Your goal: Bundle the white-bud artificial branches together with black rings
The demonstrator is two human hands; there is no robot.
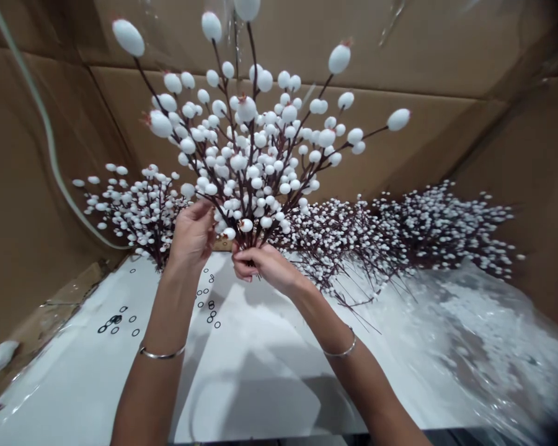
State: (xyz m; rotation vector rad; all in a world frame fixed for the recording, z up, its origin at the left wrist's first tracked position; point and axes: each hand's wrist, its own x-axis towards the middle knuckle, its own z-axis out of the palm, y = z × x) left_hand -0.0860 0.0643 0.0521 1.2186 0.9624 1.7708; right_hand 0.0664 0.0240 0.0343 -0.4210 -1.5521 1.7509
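Note:
A fanned bunch of artificial berry stems (pixel 255 167), white berries on dark brown twigs, stands upright above the table in front of me. My right hand (pixel 260 263) is closed round the gathered lower ends of the bunch. At its left side, my left hand (pixel 195 232) has curled fingers among the outer twigs, near the lower berries. The fingertips there are partly hidden, so whether they pinch a single twig cannot be made out. Small black rings (pixel 209 303) lie scattered on the white tabletop (pixel 260 347) below and left of my hands.
Another berry bunch (pixel 142 207) rests behind my left hand. A long heap of berry stems (pixel 390 229) spreads along the back right, some bare stem ends pointing forward. Crumpled clear plastic (pixel 502 347) covers the right side. Cardboard walls (pixel 400 136) enclose the table; a pale cord (pixel 51 142) hangs left.

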